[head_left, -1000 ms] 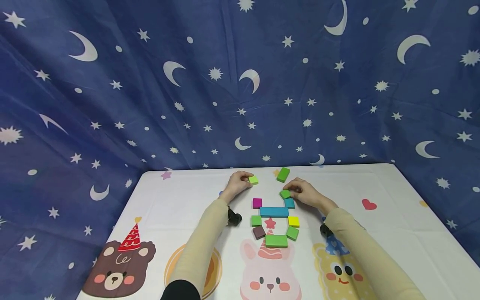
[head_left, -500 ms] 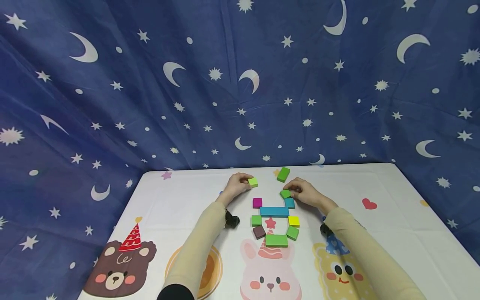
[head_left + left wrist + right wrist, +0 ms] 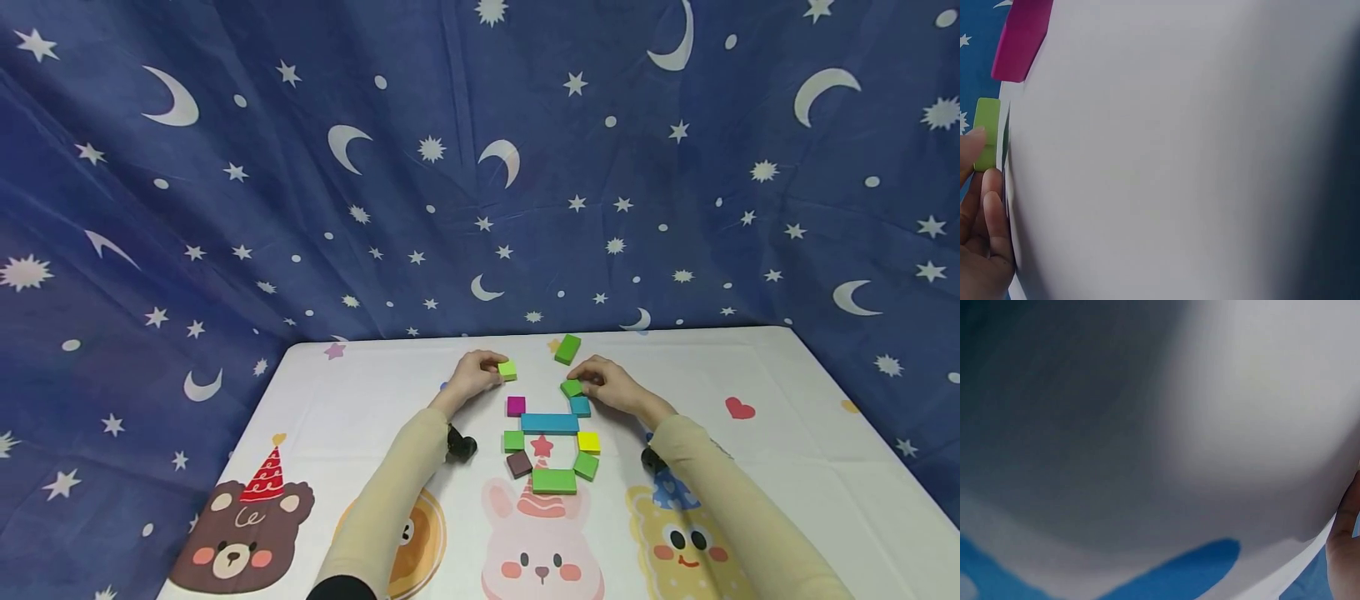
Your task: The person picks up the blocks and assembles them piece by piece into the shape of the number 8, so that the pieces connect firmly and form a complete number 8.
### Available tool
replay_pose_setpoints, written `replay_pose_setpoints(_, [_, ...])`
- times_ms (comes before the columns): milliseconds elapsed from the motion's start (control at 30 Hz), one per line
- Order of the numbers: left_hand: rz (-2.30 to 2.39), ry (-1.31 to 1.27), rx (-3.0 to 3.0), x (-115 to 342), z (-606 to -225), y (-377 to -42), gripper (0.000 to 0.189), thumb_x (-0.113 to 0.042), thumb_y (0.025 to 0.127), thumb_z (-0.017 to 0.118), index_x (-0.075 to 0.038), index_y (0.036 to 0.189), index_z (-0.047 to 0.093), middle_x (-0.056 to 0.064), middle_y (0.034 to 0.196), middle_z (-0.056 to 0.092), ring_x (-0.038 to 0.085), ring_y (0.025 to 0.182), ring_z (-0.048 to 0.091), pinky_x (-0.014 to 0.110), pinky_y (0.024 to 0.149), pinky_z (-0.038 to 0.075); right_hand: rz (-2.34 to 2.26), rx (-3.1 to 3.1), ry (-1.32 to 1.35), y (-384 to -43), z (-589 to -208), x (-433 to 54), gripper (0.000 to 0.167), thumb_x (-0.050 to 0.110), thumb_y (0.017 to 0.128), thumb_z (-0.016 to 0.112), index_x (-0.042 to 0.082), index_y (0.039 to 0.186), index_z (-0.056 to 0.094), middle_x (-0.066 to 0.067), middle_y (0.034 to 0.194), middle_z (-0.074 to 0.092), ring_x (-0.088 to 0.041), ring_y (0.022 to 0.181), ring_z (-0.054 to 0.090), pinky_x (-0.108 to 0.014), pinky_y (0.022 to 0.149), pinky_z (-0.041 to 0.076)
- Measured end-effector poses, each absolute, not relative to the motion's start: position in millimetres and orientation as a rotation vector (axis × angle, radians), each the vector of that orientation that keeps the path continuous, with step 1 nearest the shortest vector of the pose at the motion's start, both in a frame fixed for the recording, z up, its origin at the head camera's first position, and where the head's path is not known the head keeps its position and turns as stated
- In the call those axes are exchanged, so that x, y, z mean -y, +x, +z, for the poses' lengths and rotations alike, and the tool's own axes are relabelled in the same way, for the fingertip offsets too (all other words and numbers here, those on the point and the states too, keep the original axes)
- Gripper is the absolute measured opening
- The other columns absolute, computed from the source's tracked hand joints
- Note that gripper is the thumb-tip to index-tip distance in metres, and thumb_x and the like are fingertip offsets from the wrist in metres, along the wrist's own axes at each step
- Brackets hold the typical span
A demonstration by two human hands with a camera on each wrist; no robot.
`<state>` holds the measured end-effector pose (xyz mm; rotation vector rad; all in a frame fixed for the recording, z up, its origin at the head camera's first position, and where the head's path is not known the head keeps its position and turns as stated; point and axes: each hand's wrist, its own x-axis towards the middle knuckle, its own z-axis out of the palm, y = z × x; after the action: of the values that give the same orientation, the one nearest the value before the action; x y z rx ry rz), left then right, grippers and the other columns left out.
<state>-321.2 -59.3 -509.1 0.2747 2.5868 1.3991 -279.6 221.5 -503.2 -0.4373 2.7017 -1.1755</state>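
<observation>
In the head view my left hand [image 3: 474, 375] pinches a lime-green block [image 3: 507, 370] behind the magenta block [image 3: 516, 406]. The left wrist view shows thumb and fingers on that lime-green block [image 3: 986, 134], with the magenta block [image 3: 1022, 40] beyond. My right hand [image 3: 613, 387] holds a green block [image 3: 572, 388] between thumb and fingers, just behind a teal block [image 3: 580, 407]. Part of the right hand [image 3: 1344, 550] shows at the right wrist view's edge; its block is out of that view. A long blue block [image 3: 549, 424] lies between the magenta and teal ones.
Nearer the front, a green block [image 3: 513, 442], a brown block [image 3: 518, 463], a long green block [image 3: 554, 482], a tilted green block [image 3: 586, 466] and a yellow block [image 3: 588, 442] form a curve. Another green block [image 3: 567, 349] lies near the table's back edge, before a blue curtain [image 3: 420, 167].
My left hand has moved slightly toward the front with the lime-green block, which has turned a little. The right hand and its green block stay in place.
</observation>
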Motion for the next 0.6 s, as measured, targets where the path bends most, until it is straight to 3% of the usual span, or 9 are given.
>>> replay_pose_setpoints(267, [1.371, 0.343, -2.572, 57, -504, -313, 0.035, -0.002, 0.082, 0.068, -0.008, 0.116, 0.068, 0.011, 0.103, 0.061, 0.016, 0.090, 0.052, 0.025, 0.081, 0.043, -1.184, -2.692, -0.435, -279, -502, -222, 0.027, -0.003, 0.092, 0.054, 0.004, 0.115, 0.066, -0.016, 0.114, 0.057, -0.026, 0.099, 0.049, -0.040, 0.089, 0.042])
replay_pose_setpoints(600, [1.299, 0.431, -2.581, 53, -503, -308, 0.034, -0.001, 0.082, 0.068, -0.007, 0.115, 0.069, 0.011, 0.102, 0.063, 0.015, 0.089, 0.053, 0.025, 0.081, 0.044, -1.218, -2.686, -0.474, -279, -505, -222, 0.026, -0.001, 0.091, 0.055, 0.005, 0.113, 0.067, -0.013, 0.108, 0.057, -0.023, 0.092, 0.046, -0.033, 0.082, 0.040])
